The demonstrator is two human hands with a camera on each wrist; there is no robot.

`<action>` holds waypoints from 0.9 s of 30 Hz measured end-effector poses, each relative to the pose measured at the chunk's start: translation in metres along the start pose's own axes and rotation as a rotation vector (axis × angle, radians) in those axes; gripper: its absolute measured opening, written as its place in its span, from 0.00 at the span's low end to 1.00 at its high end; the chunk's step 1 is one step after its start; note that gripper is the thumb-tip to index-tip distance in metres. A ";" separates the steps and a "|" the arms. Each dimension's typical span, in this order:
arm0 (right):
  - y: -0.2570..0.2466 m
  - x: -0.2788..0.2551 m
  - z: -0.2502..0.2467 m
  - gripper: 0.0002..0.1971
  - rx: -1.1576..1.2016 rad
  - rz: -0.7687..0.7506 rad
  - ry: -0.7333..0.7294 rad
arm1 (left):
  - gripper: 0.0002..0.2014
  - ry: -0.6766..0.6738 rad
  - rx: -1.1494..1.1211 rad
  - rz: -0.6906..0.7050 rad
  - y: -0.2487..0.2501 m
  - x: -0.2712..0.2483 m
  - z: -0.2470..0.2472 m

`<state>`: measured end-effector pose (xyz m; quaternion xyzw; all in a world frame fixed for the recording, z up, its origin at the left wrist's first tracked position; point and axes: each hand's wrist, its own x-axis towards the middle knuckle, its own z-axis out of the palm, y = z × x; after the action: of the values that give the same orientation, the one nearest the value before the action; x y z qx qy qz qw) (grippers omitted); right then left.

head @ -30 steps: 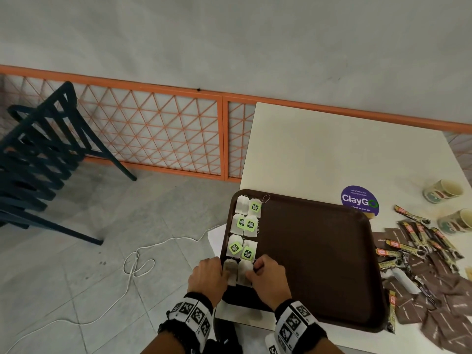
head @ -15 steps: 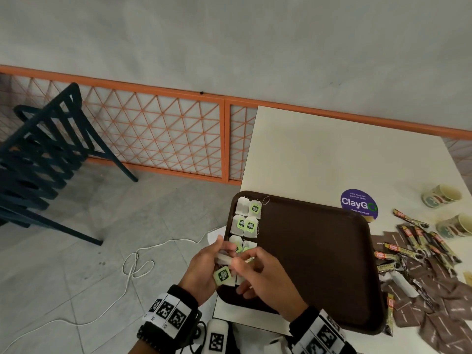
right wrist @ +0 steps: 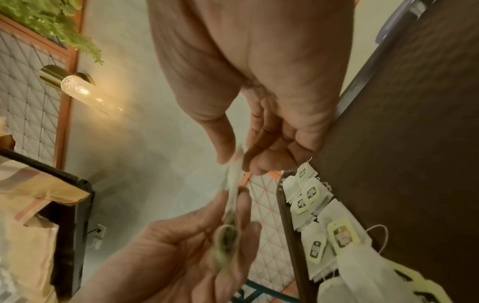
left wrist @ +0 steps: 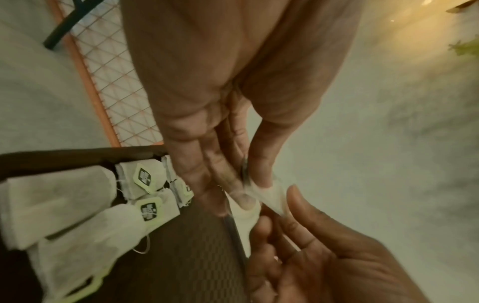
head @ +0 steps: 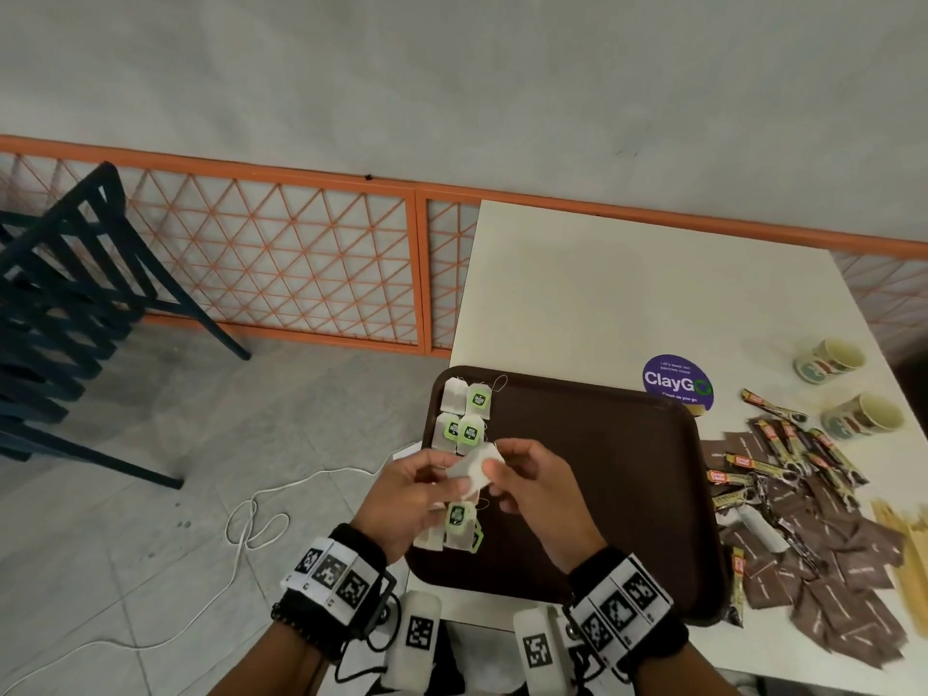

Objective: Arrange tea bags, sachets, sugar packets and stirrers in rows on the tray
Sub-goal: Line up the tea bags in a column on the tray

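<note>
A grey plastered wall [head: 452,82] is seen behind an orange lattice railing [head: 281,263], and the floor is laid with pale grey tiles [head: 150,494], across which a white cable [head: 251,524] is looped. Stacked dark blue chairs [head: 55,313] are seen on the left. A cream table [head: 627,293] is set against the railing, and a dark brown tray [head: 602,494] is placed at its near left corner. A purple ClayGo sticker [head: 678,381] is stuck just beyond the tray. To the right of the tray, brown sachets [head: 828,560], stick packets [head: 783,454], pale wooden stirrers [head: 904,545] and two paper cups [head: 848,389] are scattered. Tea bags with green tags [head: 464,419] are laid in pairs along the tray's left edge. One white tea bag [head: 472,472] is held above that column, pinched between both hands: the left hand [head: 401,499] is closed on its lower end by thumb and fingers, and the right hand [head: 537,489] is closed on its upper corner by thumb and forefinger. A lit wall lamp [right wrist: 75,86] and green foliage [right wrist: 51,22] are shown in the right wrist view.
</note>
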<state>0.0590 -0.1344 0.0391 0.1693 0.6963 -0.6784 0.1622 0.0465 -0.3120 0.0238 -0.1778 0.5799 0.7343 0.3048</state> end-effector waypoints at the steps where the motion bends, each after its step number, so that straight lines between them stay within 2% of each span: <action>1: -0.002 0.001 0.003 0.07 0.008 0.005 -0.019 | 0.17 0.012 -0.021 0.009 0.004 0.000 0.000; 3: 0.000 0.004 0.010 0.04 0.022 0.011 -0.025 | 0.18 0.034 -0.022 0.027 0.010 -0.001 0.001; 8: 0.020 0.007 0.012 0.08 0.308 0.211 -0.014 | 0.12 0.016 0.082 -0.031 -0.004 -0.013 -0.004; 10: 0.027 0.004 0.005 0.09 0.330 0.254 -0.022 | 0.08 0.050 0.199 -0.030 -0.016 -0.017 -0.009; 12: 0.033 0.004 -0.003 0.08 0.287 0.273 -0.013 | 0.02 0.144 0.389 0.018 -0.027 -0.016 -0.019; 14: 0.040 0.005 -0.012 0.07 0.207 0.290 0.017 | 0.02 0.237 0.548 0.046 -0.036 -0.015 -0.032; 17: 0.052 0.011 -0.016 0.05 -0.059 0.288 0.020 | 0.03 0.343 0.626 0.035 -0.045 -0.014 -0.048; 19: 0.061 0.013 -0.007 0.03 -0.249 0.282 -0.073 | 0.03 0.390 0.653 0.030 -0.048 -0.013 -0.053; 21: 0.068 0.014 0.009 0.03 -0.334 0.290 -0.154 | 0.03 0.388 0.673 0.017 -0.051 -0.013 -0.053; 24: 0.070 0.017 0.030 0.08 -0.356 0.277 -0.199 | 0.02 0.354 0.654 0.011 -0.052 -0.011 -0.046; 27: 0.064 0.017 0.037 0.13 -0.345 0.249 -0.289 | 0.03 0.233 0.615 -0.026 -0.049 -0.011 -0.039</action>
<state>0.0733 -0.1699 -0.0264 0.1249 0.7449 -0.5415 0.3691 0.0828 -0.3453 -0.0161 -0.1678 0.8031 0.4956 0.2850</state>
